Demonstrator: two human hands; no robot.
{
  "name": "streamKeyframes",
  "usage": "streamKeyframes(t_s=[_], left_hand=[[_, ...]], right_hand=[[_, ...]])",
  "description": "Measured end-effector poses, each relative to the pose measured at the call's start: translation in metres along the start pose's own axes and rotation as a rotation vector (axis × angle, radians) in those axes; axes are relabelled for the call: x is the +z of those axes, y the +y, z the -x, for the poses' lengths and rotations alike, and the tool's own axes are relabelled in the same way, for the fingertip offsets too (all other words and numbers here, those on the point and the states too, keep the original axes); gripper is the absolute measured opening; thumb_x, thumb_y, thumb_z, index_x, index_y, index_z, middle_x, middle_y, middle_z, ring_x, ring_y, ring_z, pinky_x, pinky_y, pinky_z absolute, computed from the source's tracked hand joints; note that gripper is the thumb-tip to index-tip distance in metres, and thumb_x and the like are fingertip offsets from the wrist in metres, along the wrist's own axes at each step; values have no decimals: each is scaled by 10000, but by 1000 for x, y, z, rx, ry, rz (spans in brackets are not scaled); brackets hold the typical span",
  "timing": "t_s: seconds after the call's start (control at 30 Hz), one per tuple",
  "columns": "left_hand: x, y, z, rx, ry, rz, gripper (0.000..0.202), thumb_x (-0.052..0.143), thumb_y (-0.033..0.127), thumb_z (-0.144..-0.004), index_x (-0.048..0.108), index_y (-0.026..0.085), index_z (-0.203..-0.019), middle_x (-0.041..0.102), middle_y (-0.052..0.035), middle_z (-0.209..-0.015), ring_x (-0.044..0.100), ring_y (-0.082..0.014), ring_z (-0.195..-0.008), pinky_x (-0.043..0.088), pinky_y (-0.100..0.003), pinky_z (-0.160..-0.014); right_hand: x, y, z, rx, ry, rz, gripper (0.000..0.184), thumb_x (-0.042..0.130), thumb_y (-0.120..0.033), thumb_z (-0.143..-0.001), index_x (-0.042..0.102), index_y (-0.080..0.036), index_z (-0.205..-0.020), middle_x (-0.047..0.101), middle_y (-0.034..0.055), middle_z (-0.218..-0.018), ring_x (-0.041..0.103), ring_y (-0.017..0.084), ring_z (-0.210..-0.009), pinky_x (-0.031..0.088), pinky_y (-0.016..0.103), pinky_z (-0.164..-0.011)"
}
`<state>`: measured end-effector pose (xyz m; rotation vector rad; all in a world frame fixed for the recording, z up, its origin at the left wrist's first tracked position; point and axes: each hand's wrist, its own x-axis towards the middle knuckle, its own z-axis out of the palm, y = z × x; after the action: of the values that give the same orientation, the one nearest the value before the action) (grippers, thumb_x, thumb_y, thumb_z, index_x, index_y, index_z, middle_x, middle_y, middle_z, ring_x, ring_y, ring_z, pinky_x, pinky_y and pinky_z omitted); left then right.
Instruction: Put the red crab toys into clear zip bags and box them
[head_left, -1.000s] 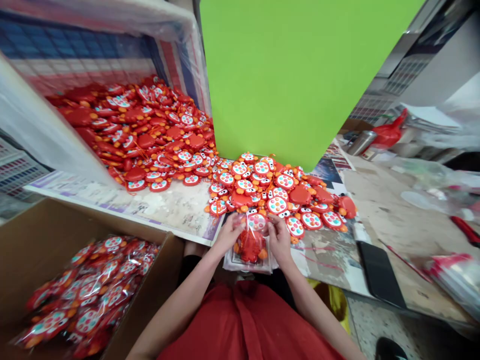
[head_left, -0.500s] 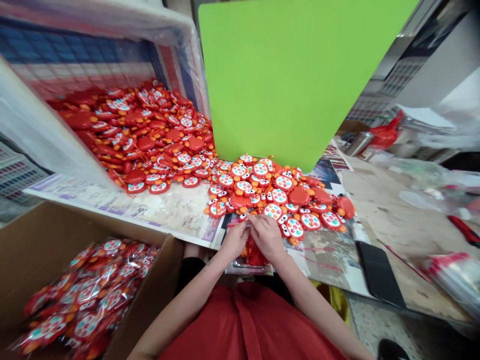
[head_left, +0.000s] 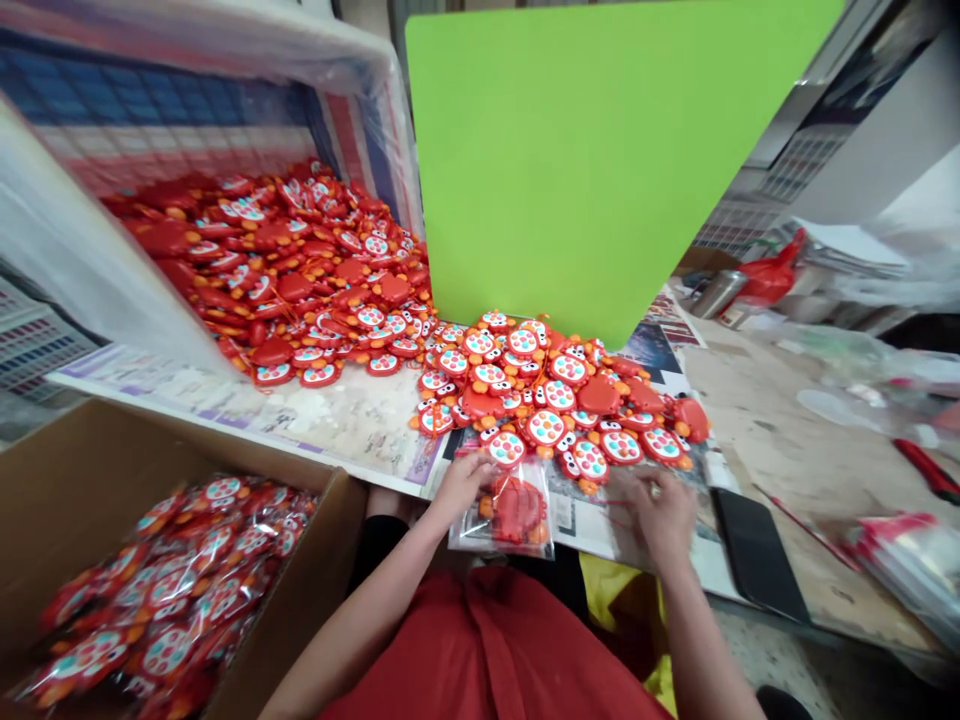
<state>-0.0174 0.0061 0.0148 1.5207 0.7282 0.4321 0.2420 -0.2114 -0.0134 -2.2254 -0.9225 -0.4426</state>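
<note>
My left hand (head_left: 459,484) grips the upper left corner of a clear plastic bag (head_left: 504,512) with a red crab-shaped toy inside, held at the table's near edge. My right hand (head_left: 660,510) rests apart on the table to the right, fingers spread over a thin red strip, just below the pile of loose red crab toys (head_left: 555,390). Whether it grips the strip I cannot tell.
A bigger heap of the same toys (head_left: 292,270) spills from a plastic-lined crate at left. A cardboard box (head_left: 67,470) at lower left holds bagged toys. A black phone (head_left: 754,545) lies right of my right hand. A green panel (head_left: 592,150) stands behind the pile.
My right hand left the bag's top and moved right onto the table. The left hand still holds the bagged toy, which is now uncovered.
</note>
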Motion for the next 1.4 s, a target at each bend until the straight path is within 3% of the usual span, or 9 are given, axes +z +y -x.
streamKeyframes(t_s=[0.17, 0.3, 0.43, 0.53, 0.77, 0.97, 1.13, 1.27, 1.4], left_hand=[[-4, 3, -1, -101, -36, 70, 329, 636, 451, -771, 641, 147, -895, 660, -35, -814, 595, -160, -704, 421, -221, -557], [-5, 11, 2, -92, -68, 164, 413, 706, 529, -703, 599, 147, -816, 573, 12, -688, 492, -105, -592, 350, -201, -527], [-5, 17, 7, -112, -106, 279, 485, 742, 567, -677, 593, 150, -874, 587, 8, -722, 504, -98, -611, 373, -202, -561], [-8, 20, 11, -125, -137, 316, 509, 769, 557, -663, 617, 149, -928, 645, -24, -818, 563, -112, -674, 421, -217, -609], [-21, 18, 13, -175, -181, 362, 550, 746, 510, -718, 642, 167, -1135, 702, -126, -1096, 671, -202, -853, 465, -244, -628], [-20, 19, 13, -170, -125, 507, 232, 723, 343, -662, 594, 151, -681, 612, -9, -662, 608, -145, -603, 463, -236, -536], [-24, 28, 19, -124, -105, 422, 379, 739, 487, -687, 578, 147, -734, 626, -32, -741, 647, -185, -734, 501, -253, -578], [-31, 46, 25, -43, -5, 273, 495, 780, 523, -637, 592, 172, -931, 691, -47, -861, 673, -191, -767, 540, -277, -619], [-69, 79, 56, 31, 252, -24, 493, 664, 567, -731, 620, 187, -1042, 724, -52, -837, 705, -227, -780, 561, -309, -640]], right_hand=[[-24, 40, 21, 11, 47, 175, 296, 458, -226, -780, 731, -176, -883, 666, 173, -1052, 575, 318, -962, 407, 500, -870], [-18, -23, 13, 13, 27, -121, 333, 498, -313, -827, 725, -155, -1012, 648, 162, -1027, 586, 292, -934, 478, 451, -817], [8, -94, 6, 153, -432, -613, 376, 588, -457, -841, 706, -179, -1064, 710, 92, -875, 625, 231, -759, 509, 370, -691], [24, -120, 6, 241, -590, -842, 391, 664, -504, -775, 709, -181, -991, 713, 59, -799, 626, 204, -694, 507, 340, -650], [21, -112, 4, 385, -619, -1029, 397, 765, -478, -706, 743, -194, -982, 722, 43, -745, 611, 164, -650, 480, 296, -618], [20, -103, 8, 417, -559, -1061, 219, 772, -408, -681, 751, -197, -737, 698, 30, -681, 562, 140, -597, 461, 278, -592], [20, -114, 8, 328, -578, -1082, 223, 690, -417, -772, 718, -198, -807, 693, 35, -755, 608, 162, -680, 500, 295, -645], [30, -131, 8, 228, -505, -1091, 256, 721, -405, -761, 616, -218, -900, 675, 22, -782, 619, 162, -666, 516, 285, -600], [46, -141, 7, 40, -478, -916, 243, 575, -361, -871, 583, -217, -1067, 698, 80, -953, 670, 209, -823, 564, 368, -715]])
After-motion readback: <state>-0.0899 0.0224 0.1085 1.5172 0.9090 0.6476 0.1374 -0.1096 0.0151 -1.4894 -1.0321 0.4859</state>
